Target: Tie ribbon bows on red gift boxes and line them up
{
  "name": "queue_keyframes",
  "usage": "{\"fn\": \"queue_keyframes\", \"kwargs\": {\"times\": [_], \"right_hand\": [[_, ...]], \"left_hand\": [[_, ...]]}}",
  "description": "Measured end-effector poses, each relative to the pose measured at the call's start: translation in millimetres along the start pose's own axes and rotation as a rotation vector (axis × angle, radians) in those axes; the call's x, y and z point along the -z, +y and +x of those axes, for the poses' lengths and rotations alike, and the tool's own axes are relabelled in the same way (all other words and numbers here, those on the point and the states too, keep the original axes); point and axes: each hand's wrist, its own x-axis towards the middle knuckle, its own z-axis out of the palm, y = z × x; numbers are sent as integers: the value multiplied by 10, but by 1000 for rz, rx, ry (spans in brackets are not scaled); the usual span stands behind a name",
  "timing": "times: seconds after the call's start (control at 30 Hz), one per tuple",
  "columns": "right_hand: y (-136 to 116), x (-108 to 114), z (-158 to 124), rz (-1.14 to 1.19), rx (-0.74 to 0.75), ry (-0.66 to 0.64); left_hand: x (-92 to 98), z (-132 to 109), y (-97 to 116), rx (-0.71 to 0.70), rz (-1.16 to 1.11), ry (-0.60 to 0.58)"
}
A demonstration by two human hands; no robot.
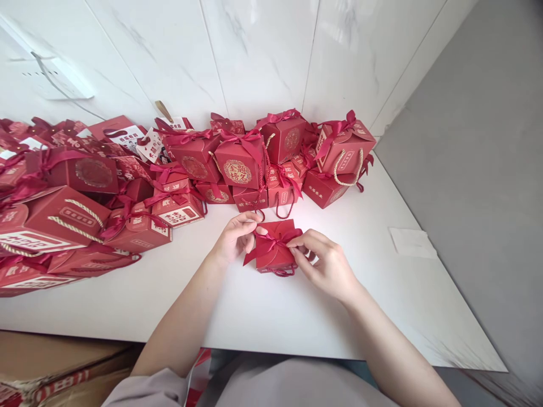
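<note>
White table, glossy top. A heap of red gift boxes stood along the far edge and spread over the left part, some stacked on others. One small red box sat alone near the front middle. A white paper slip lay flat to its right, well apart.

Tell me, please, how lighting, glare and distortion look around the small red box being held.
In the head view, light is bright and even, with soft shadows under the left hand and right hand on the white table; the glossy wall tiles glare pale; the head view's wide lens stretches the piled boxes at left; the small red box is sharp.
</note>
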Motion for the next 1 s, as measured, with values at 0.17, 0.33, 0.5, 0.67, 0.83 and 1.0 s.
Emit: {"fn": "queue_keyframes", "kwargs": {"times": [0.17,0.33,0.5,0.67,0.83,1.0], "right_hand": [[-58,-179,-22,-120,-78,201],[-59,-257,-22,-138,-48,228],[-6,-178,5,-73,29,167],[34,-89,17,-73,117,104],[88,-17,18,-187,314,90],[129,69,25,-298,441,-2]], "left_hand": [[-5,2,-26,1,22,-57],[-19,0,-40,4,22,-77],[-36,9,-32,9,2,-81],[-58,15,-31,2,-4,-70],[-94,15,-26,13,-7,-30],[-110,13,-29,24,0,0]]}}
